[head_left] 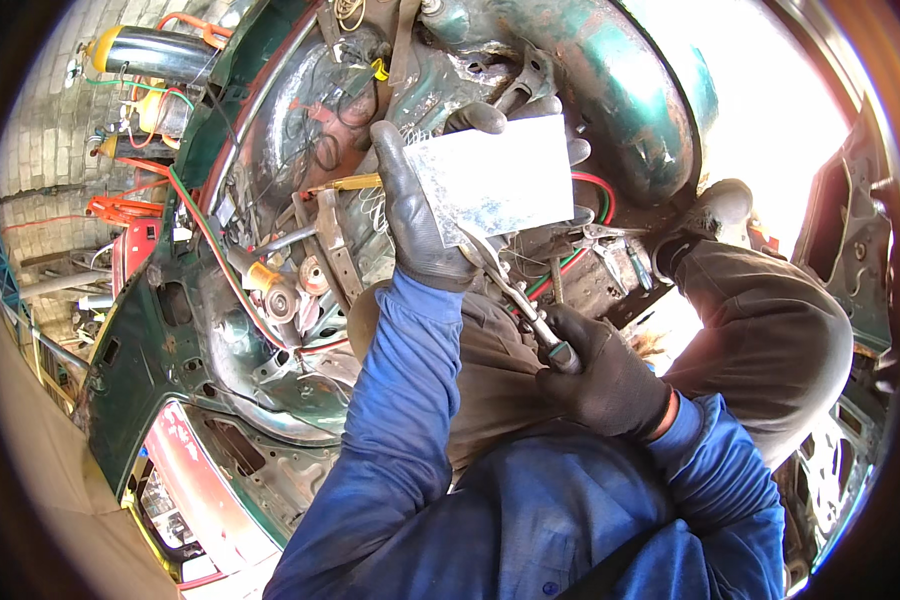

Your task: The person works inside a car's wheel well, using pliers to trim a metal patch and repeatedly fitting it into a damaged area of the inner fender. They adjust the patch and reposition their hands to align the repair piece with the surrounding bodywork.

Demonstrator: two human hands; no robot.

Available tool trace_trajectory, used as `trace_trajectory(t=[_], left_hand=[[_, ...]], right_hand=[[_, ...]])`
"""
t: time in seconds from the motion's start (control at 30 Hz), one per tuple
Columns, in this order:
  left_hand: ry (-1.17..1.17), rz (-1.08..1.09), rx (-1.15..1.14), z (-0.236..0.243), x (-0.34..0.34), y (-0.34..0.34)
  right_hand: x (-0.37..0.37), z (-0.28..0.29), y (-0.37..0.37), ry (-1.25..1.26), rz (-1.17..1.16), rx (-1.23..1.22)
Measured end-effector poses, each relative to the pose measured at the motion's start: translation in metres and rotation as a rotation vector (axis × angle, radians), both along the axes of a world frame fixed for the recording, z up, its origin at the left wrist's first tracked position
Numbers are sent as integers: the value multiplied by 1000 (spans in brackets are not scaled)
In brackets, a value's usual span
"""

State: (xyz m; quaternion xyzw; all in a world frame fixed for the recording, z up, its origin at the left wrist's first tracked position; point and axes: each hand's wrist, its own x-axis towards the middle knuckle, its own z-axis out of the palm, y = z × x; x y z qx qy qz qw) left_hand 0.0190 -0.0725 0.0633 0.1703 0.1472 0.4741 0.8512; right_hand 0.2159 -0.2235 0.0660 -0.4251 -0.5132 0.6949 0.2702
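My left hand (425, 230), in a black glove, grips a flat rectangular sheet-metal piece (500, 175). Its thumb lies along the left edge, and the other fingers reach behind and past the far and right edges. Bright glare washes out much of the sheet. In my right hand (610, 375), also gloved, is a long silver metal hand tool (515, 292) with a teal-dark handle end, fingers closed round it. The tool slants up to the sheet's lower left corner; its far end is partly hidden, so its exact kind is unclear.
Around me is a stripped green car body (610, 80). An angle grinder (278, 298) lies at the left, near a brass-coloured rod (345, 184). Red and green hoses (598, 195) run across the floor pan. Pliers (638, 268) lie at right; gas cylinders (160, 52) stand far left.
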Motion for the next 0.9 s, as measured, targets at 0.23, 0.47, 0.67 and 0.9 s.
trace_trajectory(t=[0.23,0.47,0.67,0.9], left_hand=[[-46,-6,8,2,4,-2],[-70,-38,38,-10,4,-6],[31,43,-4,-3,11,-11],[54,-21,83,-13,4,-7]], right_hand=[[-5,-9,-5,79,-82,-57],[-2,-7,-1,46,-23,-60],[3,0,2,-29,27,-50],[2,-4,2,-37,15,-11]])
